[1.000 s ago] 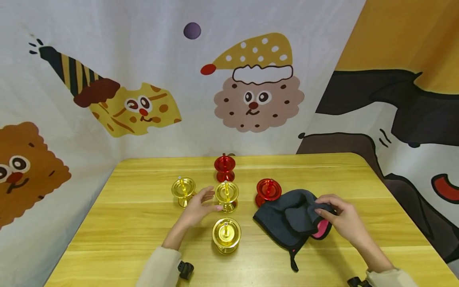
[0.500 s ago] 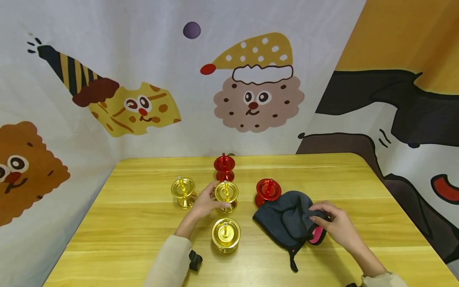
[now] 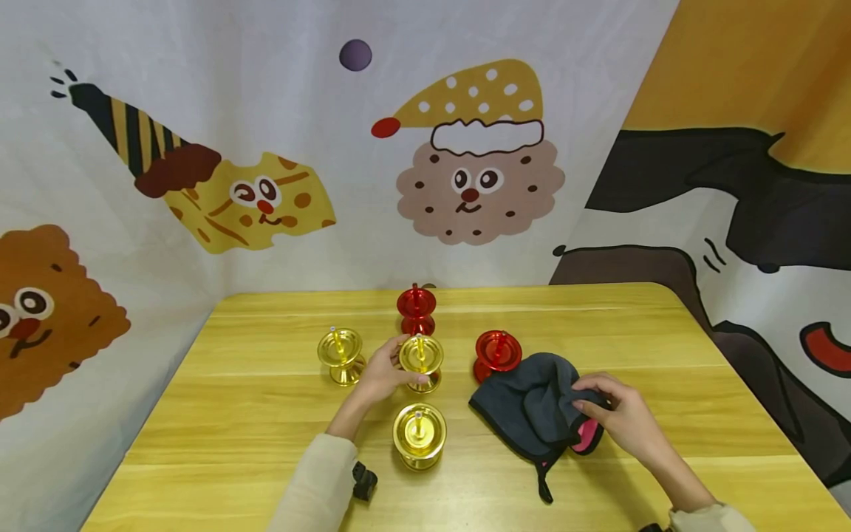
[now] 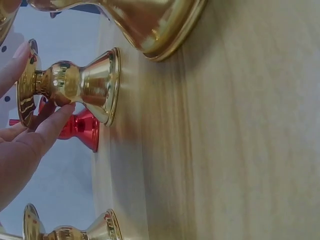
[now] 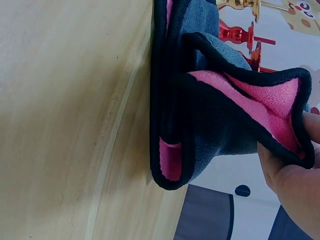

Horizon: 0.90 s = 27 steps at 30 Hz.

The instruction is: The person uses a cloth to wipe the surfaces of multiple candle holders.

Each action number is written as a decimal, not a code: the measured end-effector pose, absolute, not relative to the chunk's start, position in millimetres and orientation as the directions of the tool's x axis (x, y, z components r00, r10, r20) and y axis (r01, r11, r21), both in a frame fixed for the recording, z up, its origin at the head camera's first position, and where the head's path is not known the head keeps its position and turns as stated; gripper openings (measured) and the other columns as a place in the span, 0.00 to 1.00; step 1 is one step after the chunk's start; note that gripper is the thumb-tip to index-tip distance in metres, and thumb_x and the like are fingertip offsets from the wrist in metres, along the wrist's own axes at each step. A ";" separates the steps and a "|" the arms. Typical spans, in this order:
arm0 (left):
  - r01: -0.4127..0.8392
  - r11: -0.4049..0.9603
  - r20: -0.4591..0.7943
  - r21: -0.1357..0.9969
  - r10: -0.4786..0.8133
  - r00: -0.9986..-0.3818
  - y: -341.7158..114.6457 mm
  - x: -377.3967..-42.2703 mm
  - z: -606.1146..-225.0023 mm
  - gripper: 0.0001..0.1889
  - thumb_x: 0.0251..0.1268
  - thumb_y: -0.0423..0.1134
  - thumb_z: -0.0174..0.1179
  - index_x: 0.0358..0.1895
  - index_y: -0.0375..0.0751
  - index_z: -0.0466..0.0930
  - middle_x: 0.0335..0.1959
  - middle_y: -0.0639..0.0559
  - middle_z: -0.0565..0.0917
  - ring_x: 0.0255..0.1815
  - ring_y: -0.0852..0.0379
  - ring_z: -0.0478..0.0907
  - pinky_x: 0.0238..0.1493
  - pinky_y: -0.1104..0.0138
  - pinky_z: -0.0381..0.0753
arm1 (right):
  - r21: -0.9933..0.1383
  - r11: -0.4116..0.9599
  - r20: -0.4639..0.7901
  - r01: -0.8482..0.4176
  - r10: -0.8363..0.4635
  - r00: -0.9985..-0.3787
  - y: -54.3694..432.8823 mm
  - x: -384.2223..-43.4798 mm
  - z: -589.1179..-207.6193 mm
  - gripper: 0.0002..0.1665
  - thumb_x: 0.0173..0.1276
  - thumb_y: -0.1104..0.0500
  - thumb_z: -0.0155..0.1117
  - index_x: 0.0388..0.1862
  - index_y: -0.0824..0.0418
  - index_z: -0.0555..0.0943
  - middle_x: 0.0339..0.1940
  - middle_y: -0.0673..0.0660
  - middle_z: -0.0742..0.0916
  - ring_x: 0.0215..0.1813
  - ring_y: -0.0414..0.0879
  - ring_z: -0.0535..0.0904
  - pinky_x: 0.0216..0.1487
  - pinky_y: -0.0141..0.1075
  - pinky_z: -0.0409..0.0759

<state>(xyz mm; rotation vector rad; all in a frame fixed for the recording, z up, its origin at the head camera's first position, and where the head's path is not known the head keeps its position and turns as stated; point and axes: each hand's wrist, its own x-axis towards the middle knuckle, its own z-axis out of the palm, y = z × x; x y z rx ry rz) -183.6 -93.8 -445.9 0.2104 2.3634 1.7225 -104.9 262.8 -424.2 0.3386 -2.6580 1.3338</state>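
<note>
Table (image 3: 199, 458): wood-grained, fills the lower frame.
Dark cloth (image 3: 532, 403): pink-lined, rumpled, right of centre; red holder (image 3: 499, 353) just beside it.
Right hand (image 3: 625, 417): fingertips pinch the cloth's raised edge, lower right.
Left hand (image 3: 379, 377): thumb and fingers curled about the centre gold holder (image 3: 421, 358), below its dish, mid-frame.
Centre gold holder: upright; step judged as gripping it, cloth at the ready. Next move likely calls for a steady hold, clear of the neighbouring gold holder (image 3: 419, 436).
</note>
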 end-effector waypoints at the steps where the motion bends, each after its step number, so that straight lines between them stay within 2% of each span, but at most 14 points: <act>1: -0.005 0.317 -0.082 0.948 0.232 -0.969 -94.3 -185.8 -450.0 0.43 0.44 0.33 0.71 0.65 0.28 0.57 0.58 0.34 0.69 0.58 0.39 0.67 0.58 0.51 0.67 | -0.771 0.579 0.231 -0.266 -0.135 -0.964 262.9 -104.8 -424.1 0.11 0.55 0.70 0.66 0.38 0.62 0.81 0.41 0.58 0.81 0.42 0.30 0.73 0.35 0.27 0.76; 12: -0.004 0.382 -0.078 0.924 0.178 -0.981 -107.2 -189.4 -433.7 0.41 0.40 0.34 0.74 0.62 0.33 0.64 0.56 0.40 0.73 0.54 0.42 0.71 0.53 0.54 0.72 | -0.779 0.570 0.238 -0.262 -0.119 -0.964 261.5 -107.0 -423.7 0.12 0.55 0.71 0.65 0.39 0.64 0.80 0.41 0.57 0.81 0.41 0.30 0.73 0.33 0.28 0.76; 20: -0.016 0.387 -0.067 0.922 0.119 -0.991 -113.6 -177.5 -380.5 0.45 0.39 0.38 0.75 0.65 0.39 0.62 0.61 0.43 0.68 0.56 0.44 0.70 0.50 0.56 0.75 | -0.768 0.531 0.337 -0.357 -0.140 -0.931 257.8 -110.9 -411.1 0.12 0.53 0.76 0.64 0.38 0.67 0.80 0.38 0.52 0.80 0.39 0.32 0.74 0.33 0.23 0.75; 23: -0.020 0.381 -0.064 0.925 0.102 -0.993 -110.4 -169.1 -359.8 0.46 0.38 0.41 0.75 0.66 0.41 0.61 0.61 0.44 0.69 0.56 0.46 0.70 0.50 0.55 0.75 | -0.761 0.530 0.358 -0.375 -0.139 -0.923 256.0 -112.7 -402.2 0.12 0.54 0.76 0.64 0.38 0.67 0.80 0.38 0.51 0.80 0.39 0.32 0.74 0.34 0.23 0.76; 27: 0.007 0.342 -0.034 0.940 0.114 -0.993 -99.1 -156.4 -339.1 0.45 0.38 0.38 0.75 0.66 0.41 0.61 0.59 0.44 0.71 0.53 0.48 0.73 0.48 0.59 0.76 | -0.752 0.537 0.368 -0.383 -0.140 -0.919 252.1 -114.0 -390.4 0.12 0.54 0.75 0.64 0.38 0.67 0.80 0.38 0.50 0.80 0.40 0.32 0.75 0.35 0.22 0.76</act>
